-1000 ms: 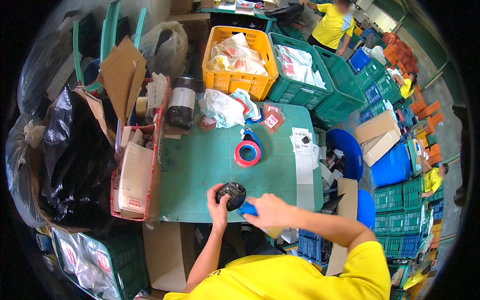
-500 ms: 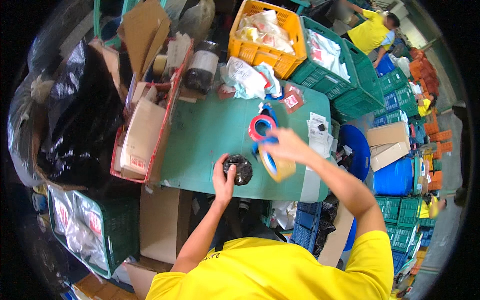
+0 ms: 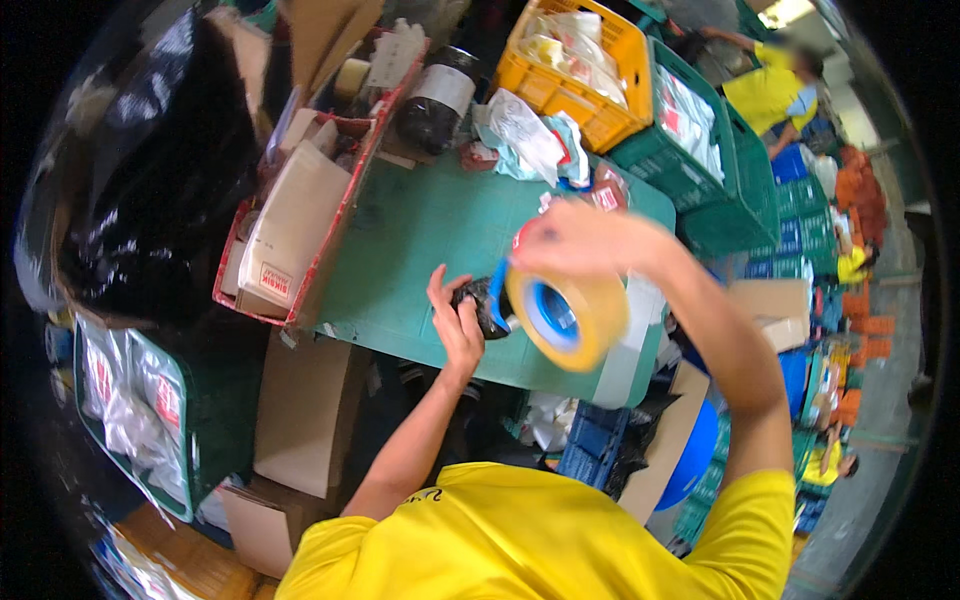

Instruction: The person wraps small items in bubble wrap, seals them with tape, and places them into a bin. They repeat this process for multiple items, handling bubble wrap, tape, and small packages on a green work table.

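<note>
My left hand [image 3: 459,338] grips a small black plastic-wrapped bundle [image 3: 487,297] over the near part of the table, its fingers curled along the bundle's side. Held in my right hand [image 3: 600,238] is a tape dispenser with a wide yellowish tape roll [image 3: 604,318] on a blue core. The dispenser's blue front end [image 3: 497,290] is against or just over the bundle, partly covering it. A bit of red shows by the right fingers. Motion smears the right hand and the roll, and the handle is hidden under the fingers.
The green table [image 3: 390,240] lies beneath my hands. A red-edged box of cards [image 3: 290,230] stands left, with a black wrapped roll [image 3: 437,100] beyond. Crumpled plastic bags [image 3: 525,135], a yellow crate [image 3: 625,110] and a green crate [image 3: 670,165] line the far side. A co-worker [image 3: 770,95] is far right.
My right hand has brought the tape dispenser left and up to the black bundle; before, the two were apart. The left hand keeps its hold, its fingers spread more. The whole view has shifted slightly.
</note>
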Tool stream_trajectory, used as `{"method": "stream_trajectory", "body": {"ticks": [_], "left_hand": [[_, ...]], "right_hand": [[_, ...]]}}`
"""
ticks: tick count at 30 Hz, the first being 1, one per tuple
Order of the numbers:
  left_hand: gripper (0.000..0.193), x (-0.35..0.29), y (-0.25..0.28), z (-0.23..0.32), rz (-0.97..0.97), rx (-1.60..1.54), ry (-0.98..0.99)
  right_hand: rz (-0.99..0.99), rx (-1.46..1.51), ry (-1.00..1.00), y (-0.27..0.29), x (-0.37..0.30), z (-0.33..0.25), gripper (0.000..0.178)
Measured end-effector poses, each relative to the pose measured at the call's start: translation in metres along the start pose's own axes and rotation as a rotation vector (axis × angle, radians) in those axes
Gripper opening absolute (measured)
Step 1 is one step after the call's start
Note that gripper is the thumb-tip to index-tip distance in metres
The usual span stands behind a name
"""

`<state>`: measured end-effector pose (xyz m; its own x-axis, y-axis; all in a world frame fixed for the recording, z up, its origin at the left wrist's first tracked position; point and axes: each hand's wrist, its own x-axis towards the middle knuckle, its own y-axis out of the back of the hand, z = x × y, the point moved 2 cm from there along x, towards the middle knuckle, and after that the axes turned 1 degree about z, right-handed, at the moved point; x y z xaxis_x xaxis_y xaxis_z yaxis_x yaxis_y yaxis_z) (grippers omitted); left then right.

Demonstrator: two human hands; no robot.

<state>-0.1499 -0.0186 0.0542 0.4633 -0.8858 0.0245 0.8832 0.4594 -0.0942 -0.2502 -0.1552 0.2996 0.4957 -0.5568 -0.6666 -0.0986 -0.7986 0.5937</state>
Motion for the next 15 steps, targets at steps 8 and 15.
{"method": "stream_trajectory", "body": {"ticks": [8, 15], "left_hand": [[0.055, 0.130, -0.002, -0.017, 0.038, 0.143, 0.147], [0.055, 0.196, -0.006, -0.087, 0.031, 0.223, 0.524]], "right_hand": [[0.871, 0.262, 0.166, -0.105, 0.024, 0.046, 0.040], [0.956, 0.257, 0.150, -0.145, 0.062, 0.043, 0.051]]}}
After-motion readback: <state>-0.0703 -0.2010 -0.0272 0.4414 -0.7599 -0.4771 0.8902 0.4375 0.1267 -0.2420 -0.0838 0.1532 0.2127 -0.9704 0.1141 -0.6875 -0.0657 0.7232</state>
